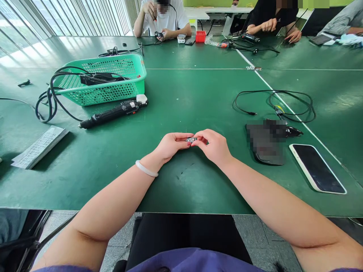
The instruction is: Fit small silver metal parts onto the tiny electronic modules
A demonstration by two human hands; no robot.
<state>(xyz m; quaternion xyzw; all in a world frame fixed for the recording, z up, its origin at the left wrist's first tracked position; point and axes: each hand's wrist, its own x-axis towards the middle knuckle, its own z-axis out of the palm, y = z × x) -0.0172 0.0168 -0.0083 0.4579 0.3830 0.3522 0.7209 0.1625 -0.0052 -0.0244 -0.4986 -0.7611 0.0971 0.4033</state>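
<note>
Between my two hands is a small metallic, grey and black piece [190, 139], too small to name its kind. My left hand [171, 145] pinches it from the left between thumb and fingers; a white bracelet [146, 169] circles that wrist. From the right, the thumb and forefinger of my right hand [214, 145] close on the same piece. Both hands are over the green table [181, 189] near its front edge. A black electric screwdriver [113, 112] with a cord lies to the left, beyond my left hand.
A green plastic basket [104, 92] holding a black device and cables stands at the back left. Folded paper [41, 147] lies at the left. On the right are a smartphone [317, 168], a black pouch-like item [265, 145] and a coiled cable [295, 92]. Several people sit across the table.
</note>
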